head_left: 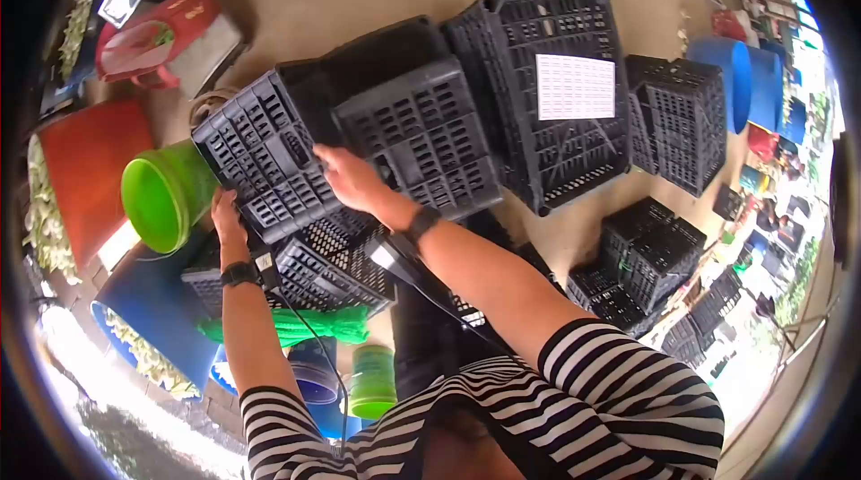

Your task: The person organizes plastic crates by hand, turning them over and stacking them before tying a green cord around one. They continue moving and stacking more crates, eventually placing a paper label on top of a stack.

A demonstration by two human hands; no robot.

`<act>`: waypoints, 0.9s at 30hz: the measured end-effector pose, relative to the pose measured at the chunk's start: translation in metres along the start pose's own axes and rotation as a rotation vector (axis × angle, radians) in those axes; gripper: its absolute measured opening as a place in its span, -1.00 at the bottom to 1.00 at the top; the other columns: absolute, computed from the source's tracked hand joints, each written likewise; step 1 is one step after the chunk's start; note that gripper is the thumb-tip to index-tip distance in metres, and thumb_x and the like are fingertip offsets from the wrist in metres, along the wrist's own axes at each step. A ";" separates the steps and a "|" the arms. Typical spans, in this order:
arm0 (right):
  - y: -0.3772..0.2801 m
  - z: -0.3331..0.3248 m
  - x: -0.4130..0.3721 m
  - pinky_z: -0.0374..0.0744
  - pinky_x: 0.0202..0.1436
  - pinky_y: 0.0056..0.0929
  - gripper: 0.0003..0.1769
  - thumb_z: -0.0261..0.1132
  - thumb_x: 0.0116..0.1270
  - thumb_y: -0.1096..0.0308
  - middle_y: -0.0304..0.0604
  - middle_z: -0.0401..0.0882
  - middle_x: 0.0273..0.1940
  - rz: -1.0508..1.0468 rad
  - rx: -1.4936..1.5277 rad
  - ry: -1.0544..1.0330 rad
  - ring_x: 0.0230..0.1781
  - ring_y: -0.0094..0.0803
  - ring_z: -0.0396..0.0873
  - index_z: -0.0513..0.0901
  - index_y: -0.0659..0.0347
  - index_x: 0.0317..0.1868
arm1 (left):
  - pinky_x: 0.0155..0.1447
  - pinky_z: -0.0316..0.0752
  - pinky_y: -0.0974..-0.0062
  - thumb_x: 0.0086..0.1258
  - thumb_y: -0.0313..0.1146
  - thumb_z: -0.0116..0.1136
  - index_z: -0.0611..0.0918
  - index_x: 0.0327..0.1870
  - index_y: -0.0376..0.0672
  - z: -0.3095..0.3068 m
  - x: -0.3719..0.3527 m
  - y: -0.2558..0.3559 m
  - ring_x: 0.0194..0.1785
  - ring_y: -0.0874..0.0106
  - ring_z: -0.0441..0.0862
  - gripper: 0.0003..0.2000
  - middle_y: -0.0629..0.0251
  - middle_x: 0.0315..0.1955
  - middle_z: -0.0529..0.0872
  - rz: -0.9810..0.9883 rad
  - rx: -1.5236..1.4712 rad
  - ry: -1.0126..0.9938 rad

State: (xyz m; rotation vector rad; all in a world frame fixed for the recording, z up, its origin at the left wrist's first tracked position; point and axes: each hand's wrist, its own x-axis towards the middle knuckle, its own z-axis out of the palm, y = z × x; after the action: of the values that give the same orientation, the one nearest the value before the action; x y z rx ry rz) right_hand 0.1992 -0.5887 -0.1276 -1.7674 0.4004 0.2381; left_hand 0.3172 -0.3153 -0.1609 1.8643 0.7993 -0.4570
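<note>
A black slotted plastic crate (pixel 269 153) is tilted in front of me, between my two hands. My right hand (pixel 352 180) is closed on its right side, near the handle opening. At the crate's lower left edge, my left hand (pixel 229 216) grips it, with part of the fingers hidden. Against its right side stands another black crate (pixel 417 121). More black crates (pixel 327 265) lie below the held one, nearer my body. A dark band circles each of my wrists.
A tall crate stack (pixel 560 148) carries a white printed sheet (pixel 576 87). Further right are more stacked crates (pixel 677 121) and blue barrels (pixel 735 77). To the left are a green bucket (pixel 157 202), a red basin (pixel 157 36) and a blue drum (pixel 166 310). Cables hang near my arms.
</note>
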 end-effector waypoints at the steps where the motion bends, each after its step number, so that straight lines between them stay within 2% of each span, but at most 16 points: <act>1: 0.000 -0.013 -0.017 0.47 0.04 -0.32 -0.57 -0.01 0.26 0.46 0.12 0.51 -0.03 0.013 0.186 -0.044 -0.02 -0.08 0.50 0.36 0.23 0.17 | 0.06 0.32 0.44 0.06 -0.44 0.08 0.41 0.13 -0.31 0.007 -0.005 -0.009 -0.09 0.34 0.47 -0.49 0.24 -0.12 0.56 0.139 0.017 0.028; 2: 0.009 -0.025 -0.039 0.49 -0.01 -0.38 -0.60 0.04 0.29 0.43 0.09 0.56 -0.10 0.044 0.318 -0.073 -0.08 -0.17 0.56 0.38 0.25 0.15 | 0.06 0.32 0.44 0.06 -0.44 0.08 0.41 0.13 -0.31 0.015 -0.013 -0.016 -0.09 0.34 0.47 -0.49 0.24 -0.12 0.56 0.128 0.001 0.011; 4: 0.013 -0.066 -0.091 0.49 -0.10 -0.53 -0.60 0.17 0.28 0.37 -0.09 0.60 -0.20 0.309 0.533 -0.131 -0.22 -0.50 0.54 0.42 0.27 0.12 | 0.14 0.31 0.41 0.10 -0.47 0.05 0.35 0.18 -0.31 0.032 -0.041 -0.021 0.03 0.29 0.47 -0.47 0.14 -0.02 0.55 0.606 0.199 0.102; 6: 0.051 -0.106 -0.156 0.53 -0.19 -0.55 -0.69 0.10 0.28 0.47 -0.15 0.59 -0.23 0.462 0.514 -0.030 -0.30 -0.57 0.54 0.50 0.24 0.04 | 0.15 0.31 0.43 0.12 -0.53 -0.01 0.40 0.14 -0.33 0.053 -0.096 -0.015 0.06 0.28 0.47 -0.54 0.09 0.02 0.54 0.713 0.282 0.042; 7: 0.058 -0.134 -0.188 0.54 -0.24 -0.56 -0.70 0.08 0.24 0.50 -0.15 0.59 -0.27 0.389 0.247 0.028 -0.34 -0.52 0.56 0.52 0.23 0.00 | 0.14 0.31 0.45 0.12 -0.57 -0.02 0.45 0.08 -0.34 0.063 -0.125 -0.011 0.04 0.29 0.49 -0.58 0.09 -0.02 0.56 0.668 0.313 -0.054; 8: 0.080 -0.158 -0.223 0.54 -0.26 -0.59 -0.70 0.08 0.21 0.52 -0.15 0.60 -0.30 0.458 0.243 0.117 -0.36 -0.50 0.57 0.53 0.25 -0.02 | -0.03 0.38 0.50 0.21 -0.52 -0.04 0.51 -0.03 -0.34 0.076 -0.141 -0.025 -0.15 0.40 0.49 -0.71 0.24 -0.16 0.58 0.639 0.244 -0.145; 9: 0.106 -0.179 -0.257 0.54 -0.29 -0.60 -0.72 0.06 0.23 0.51 -0.17 0.59 -0.34 0.488 0.391 0.257 -0.38 -0.53 0.56 0.53 0.26 -0.04 | 0.08 0.36 0.48 0.10 -0.60 -0.02 0.52 -0.03 -0.34 0.083 -0.152 -0.049 -0.06 0.37 0.53 -0.66 0.18 -0.11 0.59 0.668 0.154 -0.288; 10: 0.133 -0.203 -0.286 0.52 -0.33 -0.61 -0.72 0.02 0.25 0.52 -0.20 0.58 -0.39 0.483 0.413 0.329 -0.41 -0.55 0.54 0.52 0.27 -0.04 | 0.07 0.37 0.50 0.12 -0.60 -0.04 0.51 -0.04 -0.34 0.104 -0.185 -0.043 -0.07 0.40 0.53 -0.67 0.21 -0.13 0.60 0.436 0.030 -0.332; 11: 0.130 -0.233 -0.301 0.51 -0.35 -0.62 -0.73 0.01 0.28 0.51 -0.20 0.56 -0.40 0.535 0.042 0.321 -0.43 -0.55 0.52 0.52 0.27 -0.04 | 0.09 0.37 0.49 0.13 -0.60 -0.03 0.49 0.00 -0.34 0.114 -0.203 -0.045 -0.05 0.39 0.52 -0.65 0.21 -0.11 0.59 0.475 0.195 -0.431; 14: 0.232 -0.308 -0.360 0.53 -0.31 -0.48 -0.63 0.14 0.22 0.44 -0.18 0.55 -0.30 0.535 0.351 0.483 -0.36 -0.40 0.54 0.39 0.21 0.06 | 0.14 0.33 0.42 0.10 -0.53 0.05 0.41 0.10 -0.31 0.155 -0.237 -0.065 0.03 0.30 0.45 -0.55 0.14 -0.01 0.49 0.410 0.254 -0.359; 16: 0.231 -0.332 -0.344 0.53 -0.25 -0.42 -0.57 0.19 0.22 0.34 -0.19 0.54 -0.27 0.465 0.409 0.473 -0.33 -0.38 0.54 0.36 0.18 0.10 | 0.18 0.30 0.35 0.08 -0.49 0.09 0.36 0.16 -0.29 0.170 -0.244 -0.075 0.07 0.21 0.39 -0.48 0.07 0.01 0.41 0.476 0.355 -0.199; 18: 0.169 -0.344 -0.299 0.50 -0.12 -0.27 -0.49 0.24 0.21 0.11 -0.21 0.53 -0.19 0.941 0.606 0.677 -0.24 -0.34 0.53 0.35 0.12 0.10 | 0.15 0.30 0.34 0.11 -0.44 0.15 0.34 0.18 -0.28 0.185 -0.241 -0.078 0.03 0.22 0.39 -0.46 0.07 -0.03 0.38 0.484 0.335 -0.066; 21: 0.190 -0.330 -0.269 0.52 -0.14 -0.24 -0.46 0.24 0.20 0.08 -0.17 0.48 -0.03 0.863 0.839 0.633 -0.19 -0.36 0.53 0.34 0.10 0.13 | 0.03 0.36 0.38 0.16 -0.32 0.22 0.36 0.14 -0.32 0.198 -0.228 -0.088 -0.07 0.27 0.42 -0.47 0.09 -0.06 0.35 0.361 0.183 0.052; 22: 0.196 -0.322 -0.259 0.53 -0.11 -0.26 -0.50 0.26 0.17 0.18 -0.19 0.50 -0.08 0.819 0.869 0.770 -0.21 -0.35 0.53 0.37 0.14 0.09 | 0.08 0.33 0.39 0.20 -0.33 0.20 0.33 0.17 -0.33 0.201 -0.232 -0.082 0.00 0.29 0.41 -0.47 0.11 0.00 0.37 0.335 0.193 0.081; 25: 0.202 -0.337 -0.258 0.55 -0.13 -0.27 -0.55 0.25 0.13 0.30 -0.17 0.51 -0.13 0.771 0.778 0.769 -0.21 -0.35 0.53 0.41 0.20 0.04 | 0.14 0.29 0.39 0.23 -0.35 0.17 0.32 0.18 -0.36 0.203 -0.227 -0.081 0.08 0.31 0.41 -0.48 0.11 0.06 0.45 0.260 0.216 0.129; 27: 0.206 -0.360 -0.255 0.57 -0.29 -0.40 -0.59 0.24 0.09 0.39 -0.15 0.52 -0.16 0.827 0.636 0.849 -0.29 -0.37 0.54 0.44 0.27 -0.02 | 0.11 0.32 0.42 0.21 -0.27 0.18 0.38 0.11 -0.38 0.203 -0.223 -0.089 0.00 0.35 0.47 -0.50 0.16 -0.05 0.54 0.203 -0.022 -0.021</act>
State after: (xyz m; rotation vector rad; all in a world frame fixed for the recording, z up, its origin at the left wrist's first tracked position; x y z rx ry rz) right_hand -0.1348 -0.9423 -0.1351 -0.9128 1.6249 -0.0874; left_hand 0.1048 -0.5476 -0.1636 1.8939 0.5909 -0.3379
